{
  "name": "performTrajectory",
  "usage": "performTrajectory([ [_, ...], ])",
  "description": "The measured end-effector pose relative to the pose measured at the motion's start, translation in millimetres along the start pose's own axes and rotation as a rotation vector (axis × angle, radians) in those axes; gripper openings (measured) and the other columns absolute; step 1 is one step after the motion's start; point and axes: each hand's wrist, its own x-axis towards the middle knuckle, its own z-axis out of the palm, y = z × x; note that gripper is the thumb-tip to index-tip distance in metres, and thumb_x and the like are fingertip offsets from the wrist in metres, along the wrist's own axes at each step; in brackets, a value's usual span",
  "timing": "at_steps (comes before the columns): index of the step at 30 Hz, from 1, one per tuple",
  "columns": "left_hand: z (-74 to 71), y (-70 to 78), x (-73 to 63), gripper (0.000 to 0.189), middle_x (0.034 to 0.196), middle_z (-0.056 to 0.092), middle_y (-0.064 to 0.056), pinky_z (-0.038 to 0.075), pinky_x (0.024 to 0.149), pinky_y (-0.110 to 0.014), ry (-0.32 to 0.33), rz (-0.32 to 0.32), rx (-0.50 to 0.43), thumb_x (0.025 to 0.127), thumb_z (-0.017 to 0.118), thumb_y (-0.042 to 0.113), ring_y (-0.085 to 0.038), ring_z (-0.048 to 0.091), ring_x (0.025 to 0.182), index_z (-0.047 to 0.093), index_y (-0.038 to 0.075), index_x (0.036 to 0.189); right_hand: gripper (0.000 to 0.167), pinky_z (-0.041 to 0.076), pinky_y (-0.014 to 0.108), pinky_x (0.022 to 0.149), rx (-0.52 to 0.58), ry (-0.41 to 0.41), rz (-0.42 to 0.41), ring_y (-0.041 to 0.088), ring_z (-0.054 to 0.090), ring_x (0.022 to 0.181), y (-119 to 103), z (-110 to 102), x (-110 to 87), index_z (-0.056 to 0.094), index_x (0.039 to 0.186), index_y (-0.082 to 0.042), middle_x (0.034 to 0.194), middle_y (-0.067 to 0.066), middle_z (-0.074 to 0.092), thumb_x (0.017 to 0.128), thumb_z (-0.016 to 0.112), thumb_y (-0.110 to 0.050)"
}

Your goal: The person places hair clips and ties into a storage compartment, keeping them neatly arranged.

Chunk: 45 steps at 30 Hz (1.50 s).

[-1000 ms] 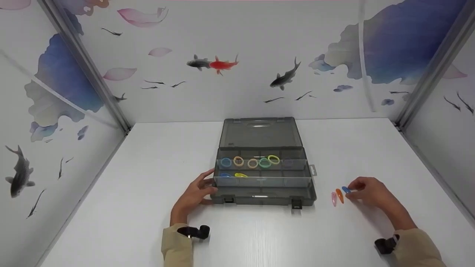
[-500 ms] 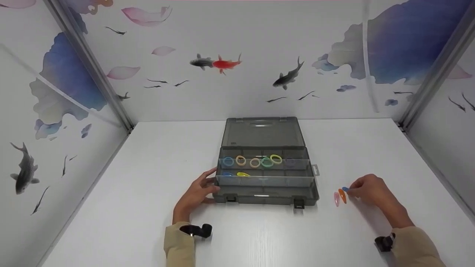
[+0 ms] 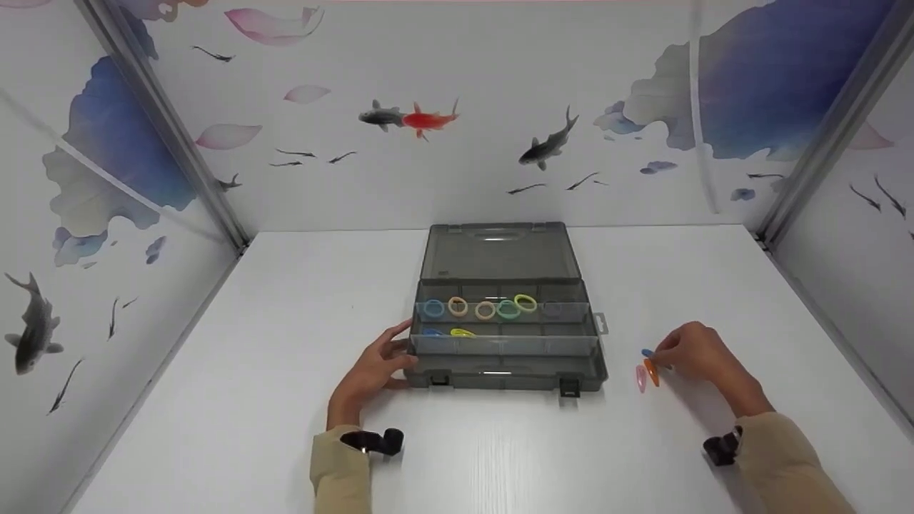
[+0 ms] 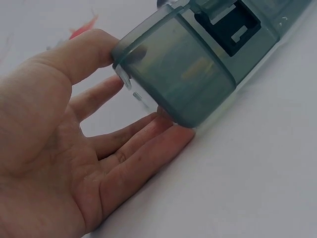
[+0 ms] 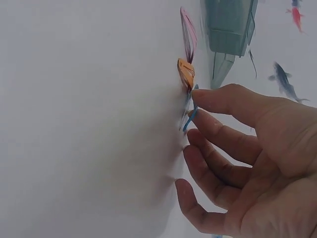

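Observation:
My left hand (image 3: 369, 365) holds the left front corner of an open grey see-through divided box (image 3: 498, 383), thumb on its rim. In the left wrist view, the fingers reach toward the box's bottom edge. To the right of the box, my right hand (image 3: 694, 353) pinches a blue snap hair clip (image 5: 191, 118) between thumb and index finger, at or close to the tabletop. An orange hair clip (image 3: 652, 373) and a pink hair clip (image 3: 640, 378) lie just beside those fingertips. Blue (image 3: 433, 333) and yellow (image 3: 463, 333) clips lie in the box's middle row.
Several coloured hair ties (image 3: 485, 310) stand in the box's back row. Its lid (image 3: 501, 253) lies folded back toward the rear wall (image 3: 471, 193). A hanging tab (image 3: 601, 323) juts from the box's right side. White tabletop (image 3: 493, 457) extends in front.
My right hand has moved left and slightly away with the blue hair clip, bringing it to the far end of the orange one. The left hand stays on the box. The head view shifts slightly.

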Motion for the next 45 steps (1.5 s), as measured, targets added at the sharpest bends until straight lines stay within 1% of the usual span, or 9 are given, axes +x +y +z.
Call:
performTrajectory([
  [6,-1.5,-2.0,-3.0,0.072,0.153,0.045,-0.018,0.059,0.086,-0.045,0.001,-0.011,0.010,0.090,0.065,0.016,-0.033,0.056,0.125,0.038,0.031,0.155,0.029,0.046,0.029,0.066,0.013,-0.004,-0.009,0.025,0.056,0.086,-10,-1,2.4,0.074,0.101,0.004,0.100,0.018,0.070,0.089,0.072,-0.023],
  [11,-0.4,0.2,-3.6,0.072,0.154,0.044,-0.018,0.058,0.089,-0.047,-0.003,-0.011,0.006,0.090,0.066,0.017,-0.034,0.056,0.127,0.038,0.032,0.155,0.032,0.048,0.030,0.069,-0.009,0.048,-0.101,0.028,0.060,0.091,-31,-8,2.4,0.074,0.104,0.003,0.107,0.023,0.068,0.089,0.072,-0.025],
  [15,-1.0,0.9,-3.1,0.071,0.154,0.044,-0.018,0.058,0.091,-0.049,-0.001,-0.020,0.008,0.090,0.065,0.016,-0.035,0.055,0.129,0.038,0.031,0.154,0.028,0.054,0.039,0.076,-0.021,0.102,-0.189,0.037,0.060,0.101,-55,-11,2.7,0.075,0.103,0.001,0.114,0.026,0.066,0.090,0.072,-0.024],
  [19,-1.9,0.2,-1.6,0.071,0.155,0.044,-0.017,0.058,0.091,-0.049,0.002,-0.021,0.014,0.090,0.066,0.017,-0.034,0.055,0.129,0.039,0.032,0.154,0.022,0.053,0.054,0.090,-0.012,0.133,-0.246,0.044,0.056,0.117,-77,-15,1.8,0.076,0.100,-0.002,0.123,0.025,0.065,0.090,0.072,-0.021],
  [25,-0.9,1.5,-1.2,0.072,0.155,0.043,-0.019,0.058,0.089,-0.048,0.003,-0.015,0.011,0.090,0.066,0.016,-0.035,0.054,0.130,0.038,0.030,0.155,0.016,0.050,0.058,0.098,0.020,0.143,-0.343,0.043,0.055,0.125,-109,-16,3.2,0.077,0.096,-0.004,0.125,0.021,0.066,0.089,0.072,-0.017],
  [29,0.4,3.4,-1.6,0.072,0.154,0.043,-0.020,0.058,0.087,-0.049,0.005,-0.013,-0.012,0.090,0.065,0.014,-0.037,0.053,0.130,0.039,0.029,0.154,0.014,0.047,0.060,0.102,0.023,0.139,-0.406,0.043,0.055,0.126,-131,-12,5.8,0.076,0.094,-0.003,0.123,0.021,0.067,0.088,0.073,-0.015],
  [35,0.8,5.0,-3.5,0.072,0.155,0.041,-0.021,0.057,0.091,-0.053,0.003,-0.008,-0.011,0.090,0.065,0.015,-0.039,0.052,0.132,0.037,0.028,0.155,0.017,0.046,0.059,0.103,-0.015,0.108,-0.490,0.043,0.056,0.125,-159,2,12.8,0.075,0.100,-0.002,0.122,0.020,0.068,0.090,0.072,-0.015],
  [41,1.0,3.2,-2.0,0.071,0.155,0.041,-0.022,0.057,0.091,-0.052,-0.015,0.000,-0.018,0.091,0.064,0.015,-0.039,0.052,0.132,0.037,0.028,0.155,0.015,0.049,0.055,0.099,-0.048,0.080,-0.573,0.038,0.059,0.119,-178,20,20.7,0.076,0.099,-0.003,0.121,0.018,0.069,0.090,0.073,-0.015],
  [45,0.1,0.4,-1.6,0.071,0.154,0.042,-0.021,0.057,0.091,-0.052,-0.012,-0.003,-0.007,0.091,0.065,0.015,-0.039,0.052,0.133,0.038,0.029,0.155,0.014,0.047,0.056,0.102,-0.029,0.059,-0.587,0.038,0.056,0.124,-186,34,26.0,0.075,0.098,-0.004,0.124,0.017,0.068,0.090,0.073,-0.016],
])
